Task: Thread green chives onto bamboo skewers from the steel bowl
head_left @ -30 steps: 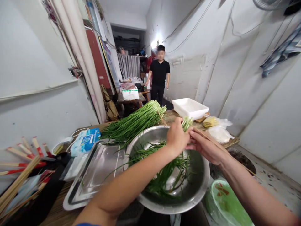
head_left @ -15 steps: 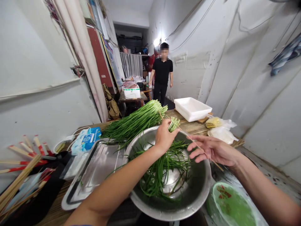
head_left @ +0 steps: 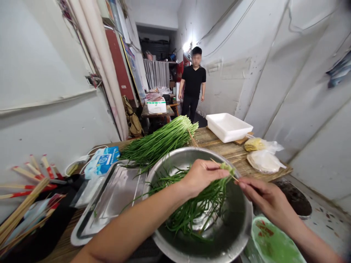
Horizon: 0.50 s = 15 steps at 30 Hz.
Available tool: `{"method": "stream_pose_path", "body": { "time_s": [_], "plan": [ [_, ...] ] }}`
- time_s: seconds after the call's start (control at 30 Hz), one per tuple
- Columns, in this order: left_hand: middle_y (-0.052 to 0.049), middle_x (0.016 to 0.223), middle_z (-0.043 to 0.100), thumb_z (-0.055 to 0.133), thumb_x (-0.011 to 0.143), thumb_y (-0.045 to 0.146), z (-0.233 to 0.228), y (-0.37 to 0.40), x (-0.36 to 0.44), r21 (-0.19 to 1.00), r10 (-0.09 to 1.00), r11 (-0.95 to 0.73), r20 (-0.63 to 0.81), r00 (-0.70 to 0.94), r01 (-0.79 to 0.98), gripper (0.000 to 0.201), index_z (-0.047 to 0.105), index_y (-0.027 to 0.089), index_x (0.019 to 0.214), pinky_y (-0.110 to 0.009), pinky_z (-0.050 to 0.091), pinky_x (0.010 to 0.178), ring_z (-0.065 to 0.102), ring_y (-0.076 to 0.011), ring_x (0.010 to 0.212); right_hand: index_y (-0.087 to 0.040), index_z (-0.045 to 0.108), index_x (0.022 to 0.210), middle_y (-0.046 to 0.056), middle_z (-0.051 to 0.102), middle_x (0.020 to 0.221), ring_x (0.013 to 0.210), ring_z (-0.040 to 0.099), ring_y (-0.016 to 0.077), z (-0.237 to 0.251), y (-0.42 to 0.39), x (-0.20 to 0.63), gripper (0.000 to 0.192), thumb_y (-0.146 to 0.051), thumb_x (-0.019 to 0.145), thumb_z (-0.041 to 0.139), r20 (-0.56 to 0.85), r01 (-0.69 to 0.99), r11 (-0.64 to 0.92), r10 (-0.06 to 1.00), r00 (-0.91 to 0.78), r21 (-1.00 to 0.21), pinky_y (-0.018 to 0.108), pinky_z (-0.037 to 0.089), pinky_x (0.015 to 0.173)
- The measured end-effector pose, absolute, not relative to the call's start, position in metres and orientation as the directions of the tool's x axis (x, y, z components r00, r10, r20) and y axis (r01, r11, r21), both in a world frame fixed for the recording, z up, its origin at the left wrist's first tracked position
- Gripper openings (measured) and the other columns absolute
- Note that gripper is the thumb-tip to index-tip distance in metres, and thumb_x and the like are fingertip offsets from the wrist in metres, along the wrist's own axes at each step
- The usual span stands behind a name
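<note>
My left hand (head_left: 201,177) is closed around a small bunch of chives (head_left: 227,168), pale stem ends pointing right, above a large metal bowl (head_left: 245,228). A thin wooden skewer (head_left: 235,179) passes across the stem ends. My right hand (head_left: 263,193) pinches that skewer near the bowl's right rim. Long green leaves (head_left: 181,215) hang into the bowl and lie coiled there. Behind the bowl rests a big pile of chives (head_left: 161,140), with a few loose skewers (head_left: 192,138) beside its cut ends.
A metal tray (head_left: 117,201) lies left of the bowl, near a blue packet (head_left: 102,160) and bundled skewers (head_left: 24,215). A white tub (head_left: 229,128) and plastic bags (head_left: 263,159) stand back right. A green-filled container (head_left: 274,241) sits front right. A person (head_left: 193,84) stands beyond the table.
Both hands have moved right and lower, bringing the chive bunch with them. My right hand, fingers spread before, now pinches the skewer. The view has shifted slightly.
</note>
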<state>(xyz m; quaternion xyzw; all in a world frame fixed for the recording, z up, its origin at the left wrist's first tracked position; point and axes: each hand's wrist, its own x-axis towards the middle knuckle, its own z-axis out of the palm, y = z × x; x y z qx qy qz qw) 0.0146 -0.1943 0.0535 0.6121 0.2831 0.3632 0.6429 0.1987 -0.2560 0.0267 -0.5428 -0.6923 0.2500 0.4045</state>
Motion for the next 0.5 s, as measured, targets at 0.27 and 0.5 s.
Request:
{"method": "stream_pose_path", "body": {
  "time_s": [0.27, 0.5],
  "plan": [
    [-0.003, 0.095, 0.066, 0.066, 0.066, 0.032, 0.026, -0.182, 0.011, 0.995, 0.614, -0.104, 0.062, 0.787, 0.003, 0.037, 0.063, 0.021, 0.101, -0.029, 0.043, 0.083, 0.058, -0.0182, 0.091, -0.021, 0.055, 0.077, 0.002, 0.058, 0.065, 0.058, 0.054, 0.0143, 0.013, -0.271, 0.2, 0.022, -0.04, 0.081, 0.046, 0.34, 0.644, 0.289, 0.939, -0.048, -0.708, 0.021, 0.044, 0.052],
    [-0.012, 0.082, 0.066, 0.06, 0.068, 0.027, -0.022, -0.097, -0.02, 0.373, 0.937, -0.283, -0.09, 0.337, 0.884, 0.014, 0.069, 0.017, 0.071, -0.037, 0.044, 0.078, 0.06, -0.0279, 0.086, -0.02, 0.043, 0.091, -0.001, 0.053, 0.059, 0.044, 0.049, 0.0121, -0.004, -0.24, 0.218, 0.027, -0.046, 0.083, 0.041, 0.175, 0.517, 0.124, 0.983, 0.051, -0.847, 0.023, 0.042, 0.042]
  ]
}}
